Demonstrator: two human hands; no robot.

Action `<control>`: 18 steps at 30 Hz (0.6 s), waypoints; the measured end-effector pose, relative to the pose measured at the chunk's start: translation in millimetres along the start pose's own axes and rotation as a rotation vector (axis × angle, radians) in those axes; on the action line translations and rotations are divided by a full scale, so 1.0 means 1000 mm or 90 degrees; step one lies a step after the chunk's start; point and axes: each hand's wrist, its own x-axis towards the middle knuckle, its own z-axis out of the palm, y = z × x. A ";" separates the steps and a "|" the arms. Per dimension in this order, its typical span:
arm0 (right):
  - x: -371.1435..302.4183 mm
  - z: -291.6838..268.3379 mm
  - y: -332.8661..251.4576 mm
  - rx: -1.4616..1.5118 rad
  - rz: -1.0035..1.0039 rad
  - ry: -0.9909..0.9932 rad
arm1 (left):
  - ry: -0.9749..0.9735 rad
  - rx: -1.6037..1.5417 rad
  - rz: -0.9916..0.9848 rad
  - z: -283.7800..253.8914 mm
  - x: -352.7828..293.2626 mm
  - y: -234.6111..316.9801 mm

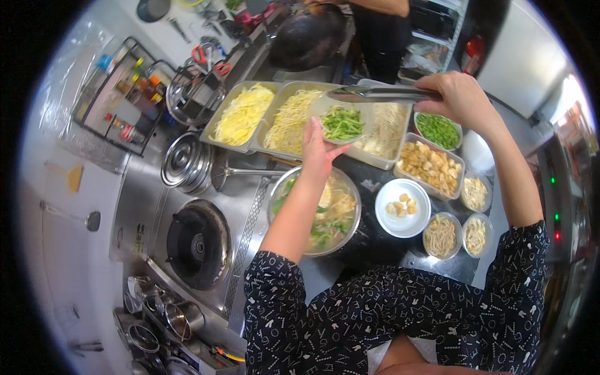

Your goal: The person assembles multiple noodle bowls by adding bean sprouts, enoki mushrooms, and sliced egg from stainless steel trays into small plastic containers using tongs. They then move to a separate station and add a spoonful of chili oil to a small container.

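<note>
My left hand (320,149) holds a clear plastic tub (367,119) above the food trays. Cut green vegetable pieces (342,123) lie inside it. In my right hand (461,99) are metal tongs (381,94), reaching left over the tub. Below my left forearm, and partly covered by it, stands a large bowl (358,215) of mixed noodles or sprouts and greens. Behind the tub are a tray of bean sprouts (290,119) and a tray of pale, thin strands (386,128). A tray of golden-brown cubes (430,167) is below the tongs.
A white bowl (382,224) holds several small pale pieces. Several clear tubs of strands (441,235) stand right of it. On the left are a wok burner (199,244), a ladle (253,172) and a stack of steel lids (186,161). Another person (378,37) works at a wok (307,37).
</note>
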 end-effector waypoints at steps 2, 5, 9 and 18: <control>0.032 0.009 -0.014 0.013 -0.071 0.062 | 0.074 -0.011 0.031 -0.029 -0.014 0.017; 0.110 0.058 -0.052 -0.055 -0.128 0.112 | 0.223 -0.013 0.097 -0.090 -0.041 0.035; 0.226 0.147 -0.124 -0.180 -0.153 -0.120 | 0.402 -0.046 0.106 -0.177 -0.080 0.062; 0.299 0.220 -0.172 -0.254 -0.040 -0.340 | 0.463 -0.023 0.192 -0.246 -0.146 0.101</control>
